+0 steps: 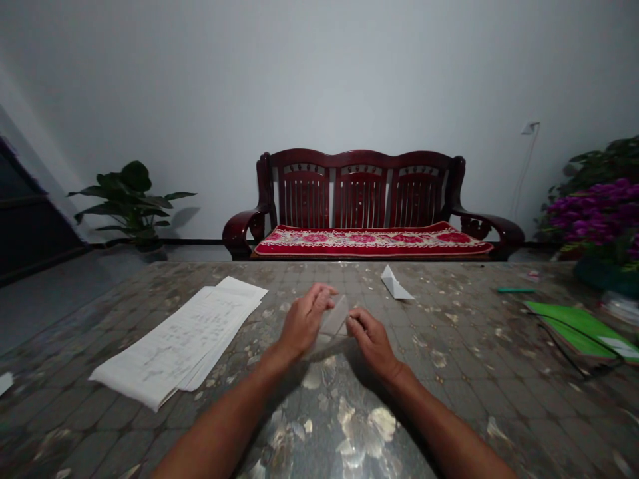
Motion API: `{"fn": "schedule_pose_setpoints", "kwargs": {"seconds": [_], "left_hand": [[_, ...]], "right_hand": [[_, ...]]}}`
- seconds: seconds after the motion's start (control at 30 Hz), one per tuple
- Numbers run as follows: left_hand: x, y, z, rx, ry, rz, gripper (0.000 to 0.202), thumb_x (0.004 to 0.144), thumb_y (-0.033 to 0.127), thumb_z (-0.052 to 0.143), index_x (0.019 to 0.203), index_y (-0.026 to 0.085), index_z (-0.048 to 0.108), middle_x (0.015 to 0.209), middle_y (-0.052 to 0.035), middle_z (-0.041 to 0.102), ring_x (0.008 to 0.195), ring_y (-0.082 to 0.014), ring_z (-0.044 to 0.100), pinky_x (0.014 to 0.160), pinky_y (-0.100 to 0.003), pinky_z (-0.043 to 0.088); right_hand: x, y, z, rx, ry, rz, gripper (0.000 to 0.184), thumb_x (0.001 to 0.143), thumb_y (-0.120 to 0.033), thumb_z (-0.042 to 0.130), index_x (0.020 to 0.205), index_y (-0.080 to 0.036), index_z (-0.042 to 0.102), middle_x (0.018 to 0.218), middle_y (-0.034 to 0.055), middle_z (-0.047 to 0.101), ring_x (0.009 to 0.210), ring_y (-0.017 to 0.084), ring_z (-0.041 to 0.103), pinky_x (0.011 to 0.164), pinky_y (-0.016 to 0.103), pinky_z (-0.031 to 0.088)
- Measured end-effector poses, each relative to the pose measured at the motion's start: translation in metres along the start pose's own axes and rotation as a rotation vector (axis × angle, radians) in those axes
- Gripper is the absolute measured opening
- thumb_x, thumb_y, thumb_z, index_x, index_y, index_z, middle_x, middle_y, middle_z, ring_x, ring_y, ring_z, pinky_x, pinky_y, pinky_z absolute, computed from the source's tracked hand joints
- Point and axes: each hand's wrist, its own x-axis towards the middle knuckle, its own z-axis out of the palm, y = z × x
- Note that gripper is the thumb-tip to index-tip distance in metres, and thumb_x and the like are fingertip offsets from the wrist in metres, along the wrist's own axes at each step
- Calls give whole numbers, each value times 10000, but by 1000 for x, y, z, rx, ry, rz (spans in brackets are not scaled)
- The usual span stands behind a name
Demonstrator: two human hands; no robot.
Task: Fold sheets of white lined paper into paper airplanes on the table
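From my remote seat I see a long table [464, 379] with a mottled, glossy top, and a dark red wooden bench [359, 199] stands beyond its far edge. A stack of written papers [177, 339] sits toward the table's left side, and a green notebook [579, 332] lies near its right edge. Open tabletop surrounds the hands at the table's middle, with the most room on the near side. A folded white paper [397, 284] lies toward the far edge. The left hand [304, 319] and right hand [372, 342] are partly closed, both pinching a translucent sheet [332, 326] between them just above the tabletop.
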Motion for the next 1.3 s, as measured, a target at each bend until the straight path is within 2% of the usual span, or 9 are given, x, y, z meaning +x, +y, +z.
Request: {"fn": "schedule_pose_setpoints", "kwargs": {"seconds": [0.07,0.13,0.23,0.37,0.53,0.73,0.93,1.17,1.3], "left_hand": [[5,-9,-6,-239,-247,-232,509,945,579,404,1123,180,664,913,-73,687,783,-183,613,682,-281,461],[2,-24,-9,-390,-439,-439,580,882,647,503,1218,193,634,1026,-91,676,786,-179,614,639,-261,465],[-15,-49,-2,-531,-569,-569,634,816,643,624,1291,224,587,1046,-83,669,818,-182,619,603,-229,460],[-31,-64,14,-652,-541,-614,613,819,622,638,1266,204,597,964,-80,674,780,-182,634,591,-228,481],[-32,-58,21,-725,-539,-556,598,867,596,590,1337,233,525,1024,-99,656,804,-186,644,620,-258,529],[-42,-53,31,-683,-492,-558,625,874,566,580,1408,273,440,1024,-75,654,809,-181,646,668,-289,543],[-46,-50,39,-647,-391,-523,622,874,632,533,1372,263,484,1061,-85,662,838,-202,650,675,-309,541],[-48,-53,46,-646,-349,-495,617,889,647,499,1370,261,494,1024,-76,663,814,-179,639,693,-303,541],[-50,-59,50,-578,-350,-445,698,855,597,587,1421,210,454,985,-76,637,794,-168,621,720,-326,556]], "right_hand": [[3,7,0,155,6,138,258,898,-443,514,800,-213,580,711,-25,547,669,147,491,616,246,375],[5,16,0,242,-1,223,283,852,-478,549,760,-211,559,681,-35,526,639,140,466,593,239,360],[7,29,1,262,4,293,307,807,-496,572,700,-211,531,640,-42,495,604,133,435,567,235,344],[9,40,7,209,48,332,303,778,-490,571,667,-209,544,615,-35,506,592,140,448,560,243,356],[7,44,14,182,102,352,235,739,-418,602,796,-193,640,716,-6,622,660,164,540,613,260,423],[2,41,22,160,131,377,217,719,-387,599,815,-200,653,720,-7,654,674,171,577,631,273,455],[-2,30,20,312,193,454,292,730,-404,595,924,-191,643,719,-3,645,626,163,571,541,251,438],[-4,20,21,343,204,431,289,755,-434,603,919,-202,658,769,18,675,661,178,589,594,275,467],[-5,20,22,368,175,430,325,779,-474,616,941,-194,643,780,17,685,667,179,603,619,284,482]]}}
